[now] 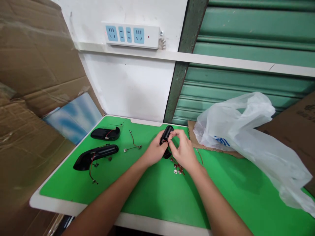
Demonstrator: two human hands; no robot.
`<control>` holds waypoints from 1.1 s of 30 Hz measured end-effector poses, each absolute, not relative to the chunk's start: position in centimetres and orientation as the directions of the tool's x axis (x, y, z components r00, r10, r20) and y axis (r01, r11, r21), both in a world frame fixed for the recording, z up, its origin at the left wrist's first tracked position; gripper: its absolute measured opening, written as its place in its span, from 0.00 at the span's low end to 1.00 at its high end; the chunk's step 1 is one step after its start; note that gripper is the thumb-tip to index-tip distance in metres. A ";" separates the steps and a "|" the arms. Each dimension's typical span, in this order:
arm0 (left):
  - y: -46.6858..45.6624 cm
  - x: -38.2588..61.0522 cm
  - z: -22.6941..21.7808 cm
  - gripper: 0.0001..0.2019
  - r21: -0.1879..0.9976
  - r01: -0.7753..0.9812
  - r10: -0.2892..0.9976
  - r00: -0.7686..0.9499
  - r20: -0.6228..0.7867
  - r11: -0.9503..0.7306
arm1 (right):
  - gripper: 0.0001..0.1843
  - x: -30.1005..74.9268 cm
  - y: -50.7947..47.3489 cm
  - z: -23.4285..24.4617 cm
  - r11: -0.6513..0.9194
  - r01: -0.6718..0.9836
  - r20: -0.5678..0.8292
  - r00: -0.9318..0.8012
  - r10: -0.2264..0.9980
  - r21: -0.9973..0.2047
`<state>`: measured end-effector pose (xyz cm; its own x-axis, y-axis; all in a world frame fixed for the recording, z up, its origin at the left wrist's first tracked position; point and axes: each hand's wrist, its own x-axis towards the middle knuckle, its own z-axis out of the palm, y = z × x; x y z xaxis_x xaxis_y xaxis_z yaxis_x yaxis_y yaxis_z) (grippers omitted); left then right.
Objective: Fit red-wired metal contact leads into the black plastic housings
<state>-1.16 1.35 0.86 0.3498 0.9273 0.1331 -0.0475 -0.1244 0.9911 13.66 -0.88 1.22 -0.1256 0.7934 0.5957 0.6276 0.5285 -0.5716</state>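
Both my hands meet above the middle of the green table top. My left hand grips a small black plastic housing that stands up out of its fingers. My right hand pinches the same housing from the right side, fingers curled together. Thin red wires with small metal ends hang or lie just below my right hand. Two more black housings lie at the left: a short one and a long one with red wires.
A loose wire with small ends lies left of my hands. A crumpled clear plastic bag covers the right of the table on brown cardboard. Cardboard boxes stand at the left. A white power strip is on the wall.
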 end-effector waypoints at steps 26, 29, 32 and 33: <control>1.2 -1.7 1.1 0.26 0.984 -0.033 0.920 0.351 0.177 -0.177 | 0.14 13.1 -0.8 -0.1 0.550 0.551 0.616 -0.082 0.784 -0.628; 1.2 -1.6 1.0 0.26 0.985 -0.037 0.925 0.339 0.171 -0.168 | 0.13 13.0 -0.8 -0.2 0.548 0.547 0.622 -0.064 0.781 -0.632; 1.2 -1.5 1.0 0.26 0.984 -0.032 0.925 0.336 0.175 -0.175 | 0.12 12.9 -0.8 -0.3 0.545 0.556 0.625 -0.059 0.779 -0.627; 1.2 -1.5 1.0 0.26 0.983 -0.030 0.924 0.336 0.179 -0.180 | 0.11 12.9 -0.8 -0.3 0.545 0.561 0.627 -0.058 0.777 -0.623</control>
